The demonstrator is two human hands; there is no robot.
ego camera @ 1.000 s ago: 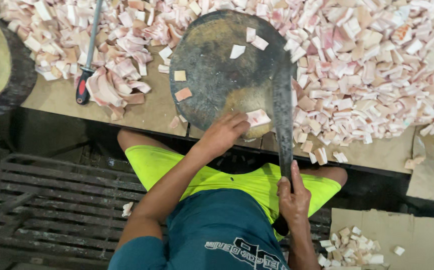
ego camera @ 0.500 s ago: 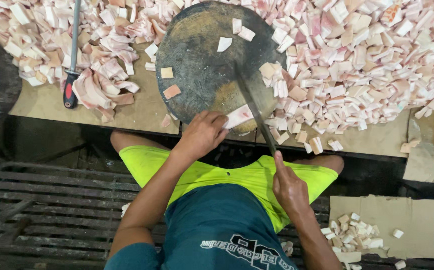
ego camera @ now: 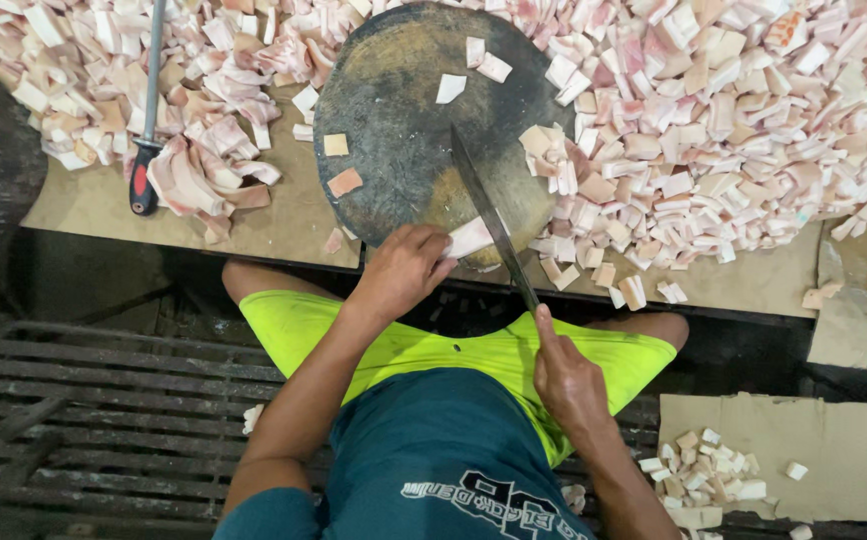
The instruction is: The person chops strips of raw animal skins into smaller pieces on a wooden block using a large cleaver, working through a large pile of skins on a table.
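Meat strip: a pale pink-white piece (ego camera: 471,238) lying at the near edge of my round dark chopping block (ego camera: 394,130), just beside the blade.
Left hand: my left hand (ego camera: 402,270) presses down on the strip, fingers curled over its end.
Right hand: my right hand (ego camera: 566,375) is clenched around the handle of a long knife (ego camera: 489,215), which slants across the block.
Around: heaps of cut pink cubes (ego camera: 714,140) cover the cardboard to the right and behind; a sharpening steel with a red-and-black handle (ego camera: 146,130) lies at left among strips.
Near me: a smaller pile of cubes (ego camera: 704,475) sits on cardboard by my right knee.
Hidden: the knife handle is inside my fist; the strip's near end is under my fingers.
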